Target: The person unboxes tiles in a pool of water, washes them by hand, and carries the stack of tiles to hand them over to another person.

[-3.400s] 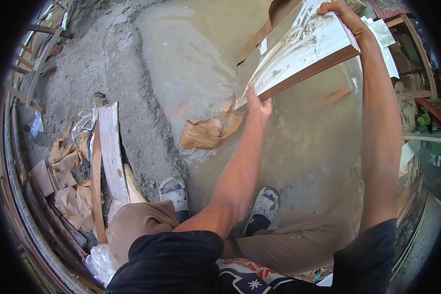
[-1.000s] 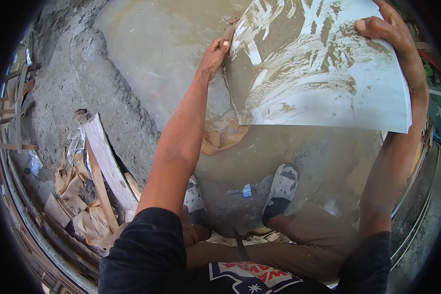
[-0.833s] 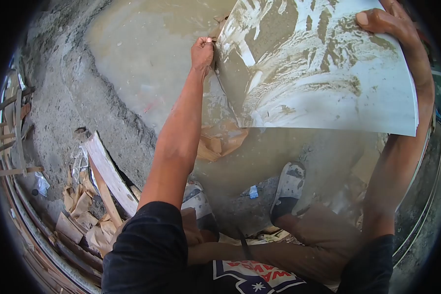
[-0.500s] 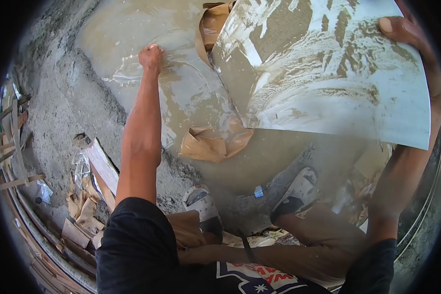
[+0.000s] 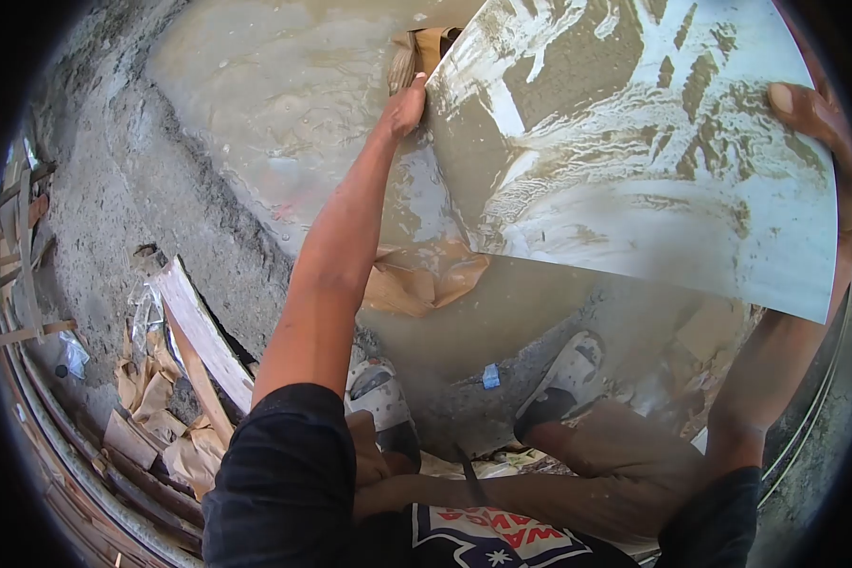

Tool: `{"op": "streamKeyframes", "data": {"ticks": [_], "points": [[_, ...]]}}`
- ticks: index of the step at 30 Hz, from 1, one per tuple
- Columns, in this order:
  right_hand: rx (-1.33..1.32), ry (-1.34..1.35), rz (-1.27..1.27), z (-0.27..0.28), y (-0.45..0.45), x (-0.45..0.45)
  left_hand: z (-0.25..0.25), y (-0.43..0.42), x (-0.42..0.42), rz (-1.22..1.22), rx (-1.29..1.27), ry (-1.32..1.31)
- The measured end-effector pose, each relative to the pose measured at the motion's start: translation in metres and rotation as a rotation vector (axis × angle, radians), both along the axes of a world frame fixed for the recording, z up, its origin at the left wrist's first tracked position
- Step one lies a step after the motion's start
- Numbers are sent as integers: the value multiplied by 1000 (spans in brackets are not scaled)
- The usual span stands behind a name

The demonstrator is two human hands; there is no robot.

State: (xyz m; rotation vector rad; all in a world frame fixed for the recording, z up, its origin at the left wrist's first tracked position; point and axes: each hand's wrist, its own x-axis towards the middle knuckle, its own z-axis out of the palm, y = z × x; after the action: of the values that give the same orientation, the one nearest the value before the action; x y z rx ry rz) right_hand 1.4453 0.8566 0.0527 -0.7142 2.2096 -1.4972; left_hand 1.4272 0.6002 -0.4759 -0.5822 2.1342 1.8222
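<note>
A white flat panel (image 5: 672, 189), smeared with grey-brown mud, is held tilted above the murky water (image 5: 284, 123). At its left edge is my left hand (image 5: 407, 106), closed with the thumb against the rim; the fingers behind are mostly hidden. My right hand (image 5: 819, 123) grips the right side, thumb on the muddy face and the other fingers out of sight behind it. A soaked piece of brown paper (image 5: 426, 279) lies in the water below the panel's lower left corner. More brown paper (image 5: 435, 45) shows at the upper left edge.
A rough grey bank (image 5: 142, 161) borders the water on the left. Wood strips (image 5: 204, 327) and torn brown paper (image 5: 147, 383) lie near my left arm. My shoes (image 5: 383, 393) stand at the near edge, with a small blue scrap (image 5: 490, 376) between them.
My left hand has moved right, from above the water to the panel's left edge, and taken hold there. The panel's right side has dipped slightly, with my right hand still on it.
</note>
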Motion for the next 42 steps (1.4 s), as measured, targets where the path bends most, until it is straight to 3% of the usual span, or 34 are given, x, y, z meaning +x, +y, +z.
{"op": "streamKeyframes", "data": {"ticks": [3,6,7,10,12,14,15,17,18,20,22,24,26,27,28,31,34,35,37,40,42], "points": [[-13,4,-7,0,6,2,-74,-8,-27,55,3,-6],[-29,1,-3,1,9,5,-53,-16,-15,260,325,-114],[-35,0,0,1,10,4,-13,-18,13,376,533,13],[-57,4,8,1,11,4,16,-21,82,762,452,-67],[-64,6,17,1,11,5,-21,-22,93,1033,688,-46],[-63,9,31,2,9,8,-16,-10,92,1093,985,119],[-63,6,38,2,9,8,24,8,81,1001,1149,271],[-68,-4,48,2,8,10,136,47,60,752,1169,538],[-69,-7,48,3,7,9,211,71,62,656,935,643],[-60,8,29,2,6,9,302,107,54,493,493,894],[-9,62,-23,5,19,-1,365,149,40,449,85,1030],[53,87,-6,9,20,-4,386,178,32,498,-308,1063],[114,88,94,15,10,2,365,183,38,539,-428,1006],[83,81,86,15,6,7,344,178,46,533,-182,980],[51,66,76,11,1,15,317,174,59,453,-148,746],[62,41,8,0,11,14,232,165,77,418,-115,598],[133,60,-66,5,29,-6,89,162,95,521,-120,335],[157,78,-85,10,30,-9,45,169,112,621,-15,276],[6,36,31,9,10,10,62,152,158,435,-51,14],[0,-39,95,9,19,4,30,99,165,413,195,72],[-3,-52,133,10,23,-5,35,96,136,1021,678,-67]]}}
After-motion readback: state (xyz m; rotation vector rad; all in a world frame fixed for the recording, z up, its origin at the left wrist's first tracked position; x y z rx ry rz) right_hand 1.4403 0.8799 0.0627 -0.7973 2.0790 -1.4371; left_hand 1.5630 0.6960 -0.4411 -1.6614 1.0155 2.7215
